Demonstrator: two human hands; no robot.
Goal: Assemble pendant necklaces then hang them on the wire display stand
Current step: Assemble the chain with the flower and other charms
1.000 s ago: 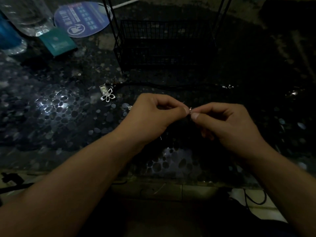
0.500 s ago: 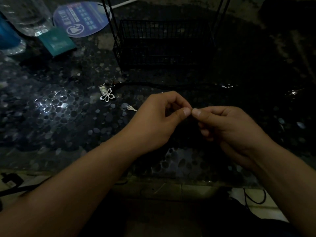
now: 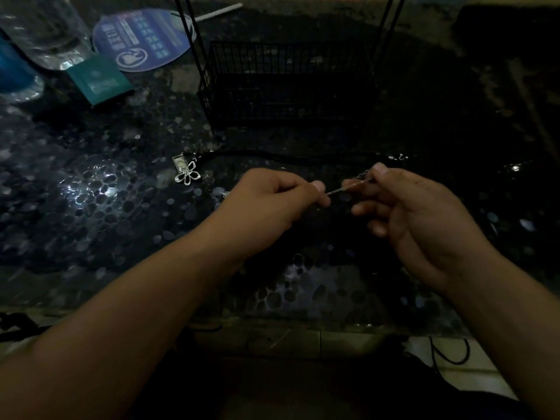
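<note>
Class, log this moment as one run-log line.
left hand: pinches chain | right hand: pinches chain | flower pendant: on table | wire stand: nothing hung in view

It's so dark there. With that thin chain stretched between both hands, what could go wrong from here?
1. The thin chain is pinched only at the fingertips of the left hand and right hand; it could slip and vanish against the dark pebble-patterned table.
2. Pulling too hard might snap it.
3. A dropped end could tangle with the flower pendant and its black cord lying just beyond.
</note>
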